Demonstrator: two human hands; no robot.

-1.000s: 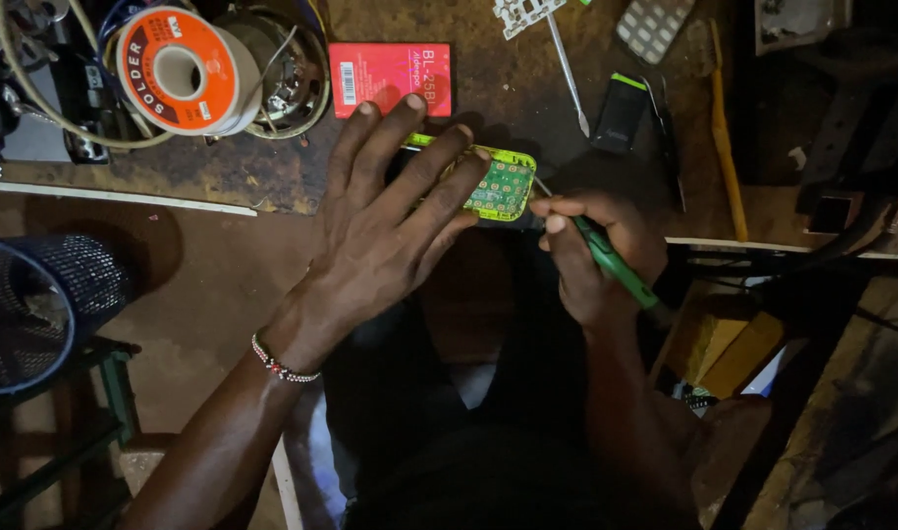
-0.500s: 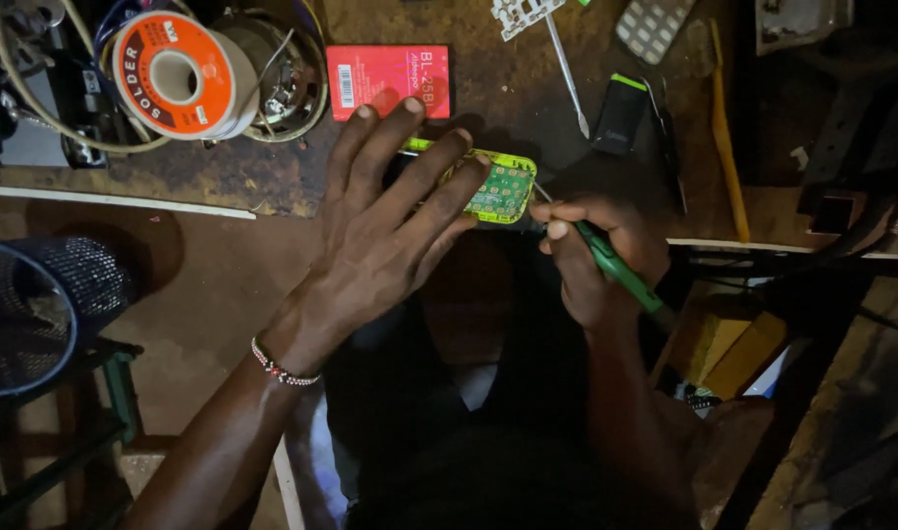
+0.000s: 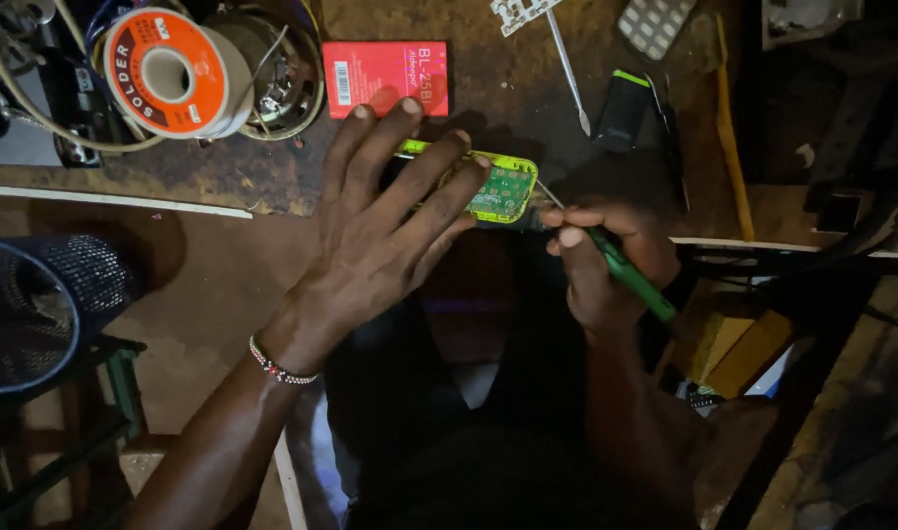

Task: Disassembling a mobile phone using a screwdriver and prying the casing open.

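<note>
I see the left hand (image 3: pixel 370 236) spread flat, pinning the yellow-green phone board (image 3: pixel 496 188); the right hand (image 3: pixel 606 257) has its grip clamped on a green tool (image 3: pixel 630 277).

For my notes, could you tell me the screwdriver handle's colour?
Green, on the screwdriver in the right hand; head view.

- My left hand (image 3: pixel 380 226) covers most of the yellow-edged circuit board (image 3: pixel 503 189); I see only its right end.
- The green tool (image 3: pixel 625 275) has a tip too fine to place.
- The mesh basket (image 3: pixel 22 314) is cut off at the left edge.
</note>
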